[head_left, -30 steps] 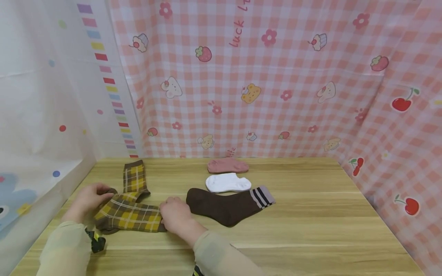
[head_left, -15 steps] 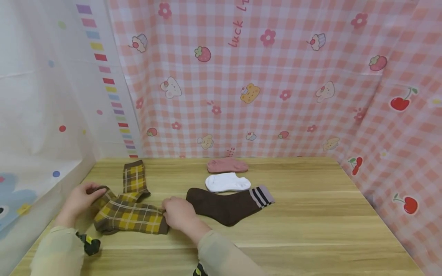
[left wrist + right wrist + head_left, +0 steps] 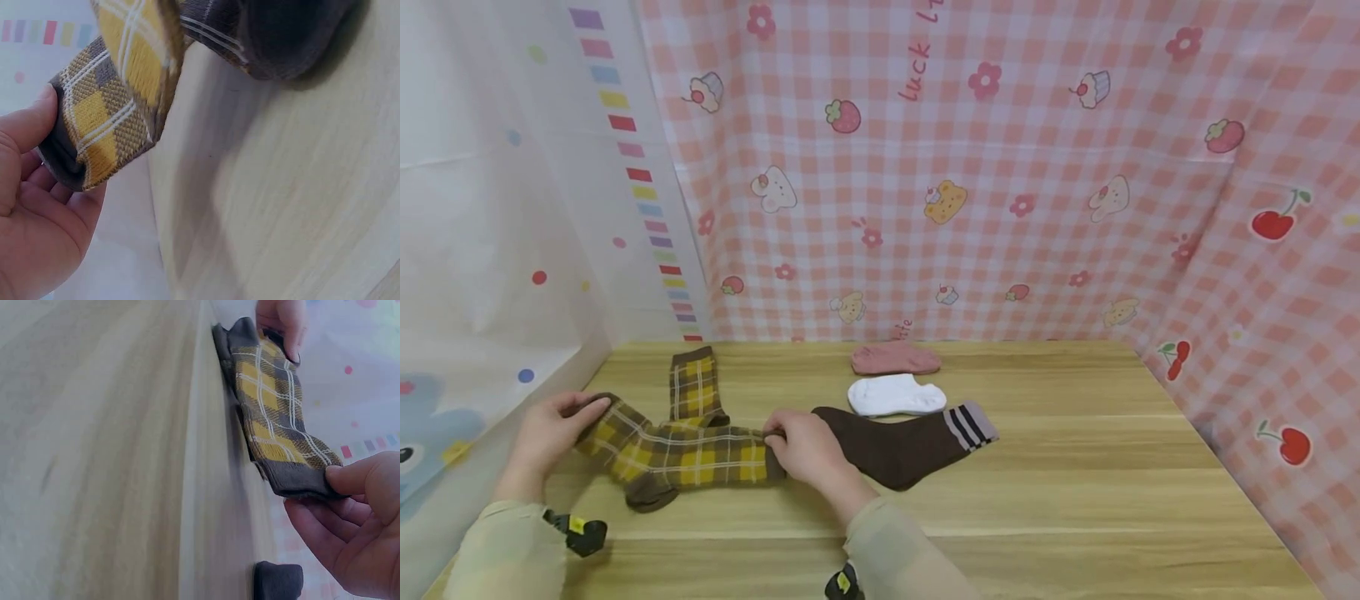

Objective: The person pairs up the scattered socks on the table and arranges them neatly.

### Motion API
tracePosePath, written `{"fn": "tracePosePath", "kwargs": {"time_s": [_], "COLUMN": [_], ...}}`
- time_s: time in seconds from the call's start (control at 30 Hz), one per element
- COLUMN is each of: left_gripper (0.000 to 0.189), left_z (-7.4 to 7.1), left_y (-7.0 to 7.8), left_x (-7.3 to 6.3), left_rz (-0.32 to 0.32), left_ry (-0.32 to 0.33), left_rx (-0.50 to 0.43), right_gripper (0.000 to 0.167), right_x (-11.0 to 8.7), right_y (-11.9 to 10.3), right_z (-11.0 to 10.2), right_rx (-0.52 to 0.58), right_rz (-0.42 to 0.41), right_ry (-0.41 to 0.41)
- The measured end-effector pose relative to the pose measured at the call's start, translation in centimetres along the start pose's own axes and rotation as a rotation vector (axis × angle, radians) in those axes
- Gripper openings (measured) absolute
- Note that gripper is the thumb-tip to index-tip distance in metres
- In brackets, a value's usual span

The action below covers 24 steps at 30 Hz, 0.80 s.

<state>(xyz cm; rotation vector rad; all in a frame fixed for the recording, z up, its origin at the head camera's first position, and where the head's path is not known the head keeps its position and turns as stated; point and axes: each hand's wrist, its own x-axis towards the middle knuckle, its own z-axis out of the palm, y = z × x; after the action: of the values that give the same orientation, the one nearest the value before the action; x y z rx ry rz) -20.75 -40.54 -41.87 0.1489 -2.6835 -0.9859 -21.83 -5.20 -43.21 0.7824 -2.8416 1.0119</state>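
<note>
A yellow and brown plaid sock (image 3: 707, 458) is stretched between both hands in the head view, its brown heel hanging toward the table. My left hand (image 3: 546, 433) pinches its toe end between thumb and fingers. At the opposite end, my right hand (image 3: 808, 450) pinches the brown cuff, thumb on top, as the right wrist view shows on the sock's cuff (image 3: 300, 479). Behind it lies a matching plaid sock (image 3: 694, 387), its lower part partly covered. The right hand overlaps the toe of a dark brown sock (image 3: 887, 450) with a striped cuff.
A white low-cut sock (image 3: 891, 396) lies beyond the dark brown one, with a pink sock (image 3: 895, 359) behind that. All rest on a wood-grain table (image 3: 1075, 508). A pink checked curtain (image 3: 880, 250) borders the back, and a white one (image 3: 490, 233) the left side.
The left hand has moved left and slightly up with the toe end, which has unfolded. The right hand has shifted right with the cuff, so the plaid sock is drawn out longer and lifted.
</note>
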Motion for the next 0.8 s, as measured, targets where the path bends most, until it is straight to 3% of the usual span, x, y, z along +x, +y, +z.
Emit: {"fn": "tracePosePath", "kwargs": {"time_s": [0.37, 0.57, 0.73, 0.8], "left_gripper": [0.057, 0.059, 0.013, 0.016], "left_z": [-0.8, -0.9, -0.9, -0.9], "left_y": [1.2, 2.3, 3.7, 4.1], "left_x": [-0.2, -0.3, -0.4, -0.4], "left_rz": [-0.057, -0.073, -0.039, -0.019], "left_ry": [0.033, 0.04, 0.055, 0.055], "left_rx": [-0.101, -0.204, -0.402, -0.465], "right_gripper": [0.008, 0.008, 0.007, 0.007], "right_x": [-0.1, -0.1, -0.1, -0.2], "right_y": [1.0, 1.5, 2.0, 2.3], "right_z": [-1.8, -2.6, -3.6, -3.9], "right_rx": [0.173, 0.241, 0.28, 0.29], "right_rz": [0.012, 0.034, 0.014, 0.0], "right_ry": [0.138, 0.207, 0.295, 0.326]}}
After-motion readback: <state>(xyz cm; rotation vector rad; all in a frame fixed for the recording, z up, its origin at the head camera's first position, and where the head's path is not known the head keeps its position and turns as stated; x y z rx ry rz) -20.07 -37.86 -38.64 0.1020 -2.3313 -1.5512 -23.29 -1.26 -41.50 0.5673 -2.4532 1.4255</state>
